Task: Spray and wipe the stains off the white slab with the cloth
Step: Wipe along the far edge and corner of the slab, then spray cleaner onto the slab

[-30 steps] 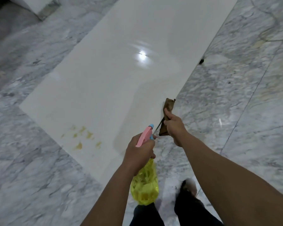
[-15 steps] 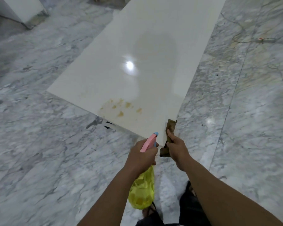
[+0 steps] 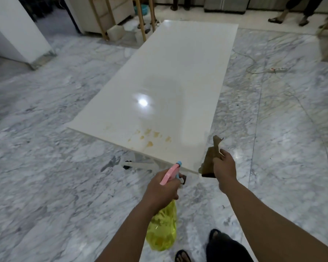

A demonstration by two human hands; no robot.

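Stains (image 3: 151, 138), yellowish-brown blots, sit on the white slab (image 3: 178, 82) by its near edge, toward the near right corner; none looks wetted or wiped yet. Over the last second the view has pulled back and the stains now lie straight ahead of both hands. Left hand (image 3: 162, 190) grips the spray bottle (image 3: 162, 226), nozzle aimed at them. Right hand (image 3: 223, 168) pinches the brown cloth (image 3: 209, 159) above that corner. Judgement: spraying comes next.
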